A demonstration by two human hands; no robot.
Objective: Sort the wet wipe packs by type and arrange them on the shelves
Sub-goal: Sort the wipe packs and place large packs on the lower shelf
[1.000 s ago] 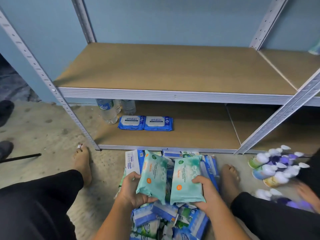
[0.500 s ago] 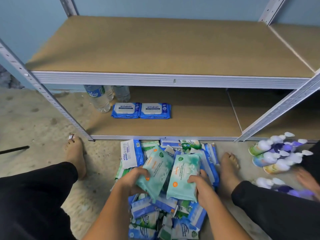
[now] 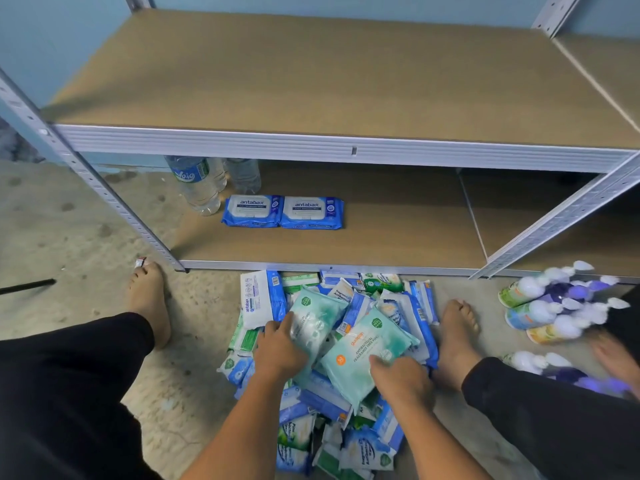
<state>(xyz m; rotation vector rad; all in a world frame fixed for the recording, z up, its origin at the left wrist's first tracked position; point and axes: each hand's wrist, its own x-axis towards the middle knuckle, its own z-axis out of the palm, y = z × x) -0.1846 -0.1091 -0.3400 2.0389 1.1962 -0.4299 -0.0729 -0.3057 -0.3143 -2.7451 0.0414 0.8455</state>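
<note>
A heap of wet wipe packs (image 3: pixel 349 441), blue, white and green, lies on the floor between my bare feet. My left hand (image 3: pixel 278 348) grips a teal pack (image 3: pixel 317 317) low over the heap. My right hand (image 3: pixel 401 379) grips a second teal pack (image 3: pixel 363 355) with an orange dot, tilted and resting on the pile. Two blue antabax packs (image 3: pixel 282 211) lie side by side on the bottom shelf (image 3: pixel 381 233). The upper shelf board (image 3: pixel 311 81) is bare.
Two clear water bottles (image 3: pixel 199 183) stand at the back left of the bottom shelf, beside the blue packs. Several pump bottles (image 3: pixel 554 306) lie on the floor at the right, where another person's hand (image 3: pixel 614 358) shows, blurred. Slanted metal shelf posts (image 3: pixel 104 195) flank the bay.
Both hands have dropped with the two teal packs from in front of me down onto the heap. The view has tipped downward and moved closer to the shelf.
</note>
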